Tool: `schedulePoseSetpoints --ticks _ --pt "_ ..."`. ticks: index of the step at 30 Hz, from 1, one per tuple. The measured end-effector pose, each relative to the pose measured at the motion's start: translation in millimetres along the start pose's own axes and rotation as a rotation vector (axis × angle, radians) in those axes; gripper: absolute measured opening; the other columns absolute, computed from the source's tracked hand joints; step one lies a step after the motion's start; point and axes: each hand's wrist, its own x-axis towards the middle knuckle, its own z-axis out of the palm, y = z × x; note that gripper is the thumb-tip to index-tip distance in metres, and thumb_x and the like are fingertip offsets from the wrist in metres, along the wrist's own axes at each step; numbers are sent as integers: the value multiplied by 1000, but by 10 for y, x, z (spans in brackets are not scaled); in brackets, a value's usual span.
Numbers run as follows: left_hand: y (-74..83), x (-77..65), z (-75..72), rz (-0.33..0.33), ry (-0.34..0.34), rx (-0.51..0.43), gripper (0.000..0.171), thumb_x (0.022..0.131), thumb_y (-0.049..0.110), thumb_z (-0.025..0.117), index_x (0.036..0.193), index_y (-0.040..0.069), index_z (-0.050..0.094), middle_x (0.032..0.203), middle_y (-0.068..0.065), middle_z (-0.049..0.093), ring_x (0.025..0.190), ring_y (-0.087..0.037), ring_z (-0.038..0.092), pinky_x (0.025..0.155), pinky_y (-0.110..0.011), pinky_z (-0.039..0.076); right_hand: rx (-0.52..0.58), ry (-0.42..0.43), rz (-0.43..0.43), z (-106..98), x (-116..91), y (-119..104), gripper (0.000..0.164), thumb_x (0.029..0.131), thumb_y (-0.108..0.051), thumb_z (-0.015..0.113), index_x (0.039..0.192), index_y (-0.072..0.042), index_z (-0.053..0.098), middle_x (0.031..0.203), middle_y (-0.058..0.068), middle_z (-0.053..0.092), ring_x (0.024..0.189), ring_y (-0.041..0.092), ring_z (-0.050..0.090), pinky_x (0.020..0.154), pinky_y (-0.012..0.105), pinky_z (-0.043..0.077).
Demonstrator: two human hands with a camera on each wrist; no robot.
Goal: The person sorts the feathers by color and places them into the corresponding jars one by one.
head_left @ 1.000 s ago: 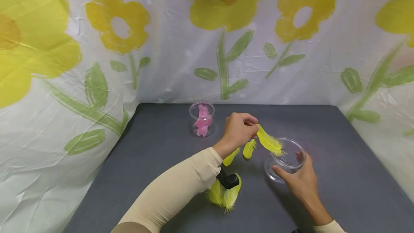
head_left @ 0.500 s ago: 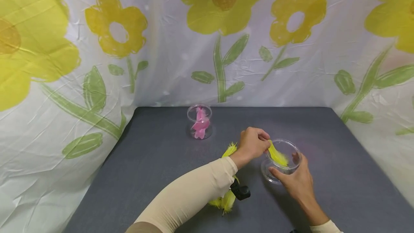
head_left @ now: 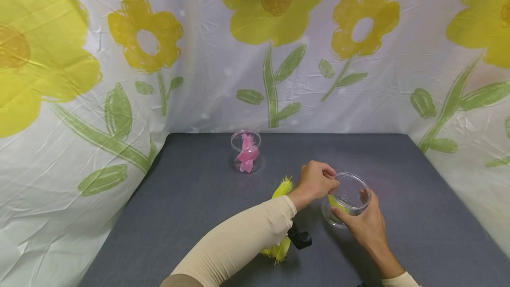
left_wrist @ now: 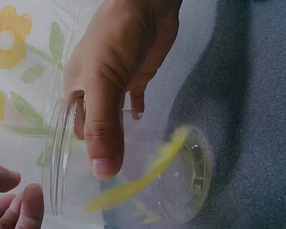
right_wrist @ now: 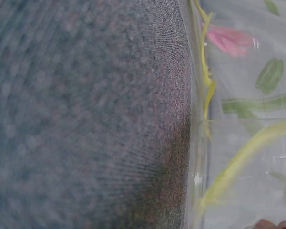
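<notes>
A clear plastic jar [head_left: 350,189] stands on the dark table, gripped by my right hand [head_left: 370,223], its thumb on the near wall and its fingers behind. Inside it lies a yellow feather [left_wrist: 143,183], slanting from near the mouth down to the base; the right wrist view shows the same feather [right_wrist: 238,162] through the plastic. My left hand [head_left: 316,181] hovers at the jar's left rim. Its fingertips [left_wrist: 31,202] are slightly parted beside the mouth, with nothing between them.
Loose yellow feathers [head_left: 283,186] lie left of the jar, and more yellow feathers [head_left: 280,251] are partly hidden by the left sleeve [head_left: 243,229]. Farther back stands another clear jar [head_left: 235,145] with pink feathers [head_left: 248,154]. A flowered curtain [head_left: 199,79] hangs behind the table.
My left hand has carried the yellow feather right and down to the jar and let it go inside. The right hand keeps holding the jar in nearly the same place.
</notes>
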Motion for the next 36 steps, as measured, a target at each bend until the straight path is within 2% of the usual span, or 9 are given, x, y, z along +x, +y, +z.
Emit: schedulePoseSetpoints --ticks 3,8,13,20,24,29,32,36 --pt "-10 -11 -13 0 -8 -17 13 72 6 80 82 11 73 60 13 61 49 -1 57 49 -18 47 3 -4 -1 -1 -8 -6 98 67 -31 89 139 2 31 134 25 45 119 44 44 92 58 36" --pt "-34 -49 -71 -6 -42 -124 14 75 6 80 87 9 73 65 9 63 52 -5 61 51 -22 50 -3 -4 13 -2 -16 -11 100 67 -33 89 139 2 30 134 26 44 120 44 43 93 59 35" --pt "-49 -84 -252 5 -59 -223 16 79 3 76 94 7 73 71 6 65 58 -10 64 54 -26 53 7 2 2 -7 -12 -16 101 66 -33 90 139 3 31 133 26 44 121 44 43 93 59 34" --pt "-112 -110 -520 9 -35 -330 19 80 0 75 99 2 71 77 0 67 62 -15 67 61 -31 56 10 29 -15 -9 -3 -11 99 64 -32 91 138 3 34 131 25 47 119 43 44 93 57 34" --pt "-171 -148 -666 51 -33 -422 22 82 -1 74 103 -2 70 82 -6 68 66 -20 68 65 -30 57 12 30 -18 -6 -1 -5 100 63 -31 91 138 3 34 132 24 47 119 43 44 93 57 34" --pt "-260 -189 -815 118 -30 -550 25 82 -6 72 106 -8 68 88 -16 68 71 -25 68 70 -40 57 15 19 -18 -4 -7 -4 101 64 -32 91 139 3 32 132 25 46 121 43 43 94 57 34" --pt "-330 -223 -911 134 -22 -570 27 82 -6 71 109 -8 67 91 -18 68 71 -24 68 71 -43 57 15 15 -18 -4 -14 -6 101 64 -32 91 139 3 32 133 25 46 121 43 43 94 57 34" --pt "-463 -273 -1038 134 2 -562 29 82 -6 71 110 -8 66 94 -20 68 71 -23 68 71 -40 57 13 14 -21 -1 -16 -9 101 64 -32 91 139 3 32 133 25 46 121 43 43 94 57 34"
